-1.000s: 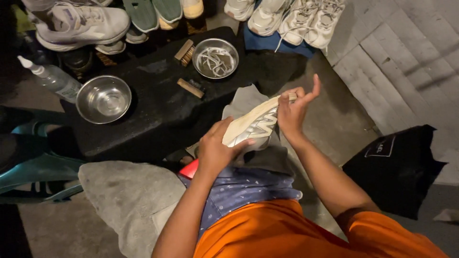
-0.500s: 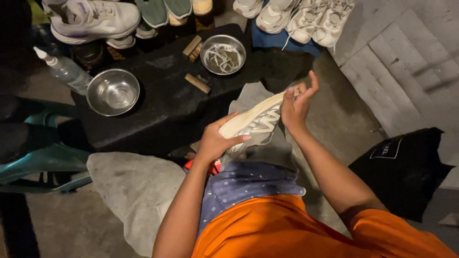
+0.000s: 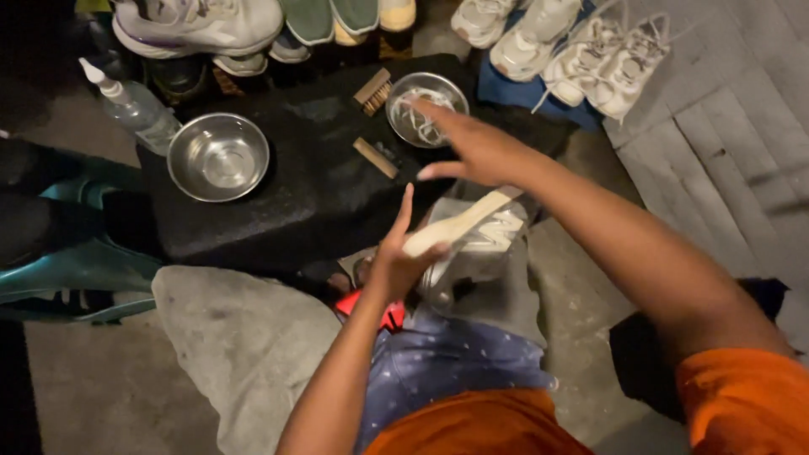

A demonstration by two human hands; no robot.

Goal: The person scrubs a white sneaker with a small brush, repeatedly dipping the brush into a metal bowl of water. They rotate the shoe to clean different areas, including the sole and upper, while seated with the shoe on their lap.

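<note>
My left hand [image 3: 398, 259] grips the heel end of a pale sneaker [image 3: 472, 236], held sole up over my lap. My right hand [image 3: 472, 145] is off the shoe and stretched forward with fingers spread, hovering just in front of a steel bowl [image 3: 425, 108] that holds white laces. Two small wooden brushes [image 3: 373, 91] [image 3: 376, 157] lie on the black mat [image 3: 295, 198] left of that hand. A grey cloth [image 3: 497, 291] lies under the shoe on my lap.
An empty steel bowl [image 3: 218, 157] and a clear squeeze bottle [image 3: 131, 105] sit at the mat's left. Several sneakers [image 3: 198, 25] line the far edge, with white pairs [image 3: 590, 59] at the back right. A grey towel [image 3: 240, 345] lies on the floor, and a teal stool [image 3: 76, 270] stands left.
My right hand let go of the sneaker's toe and reached forward toward the bowl of laces. The left hand still holds the shoe, which is now lower.
</note>
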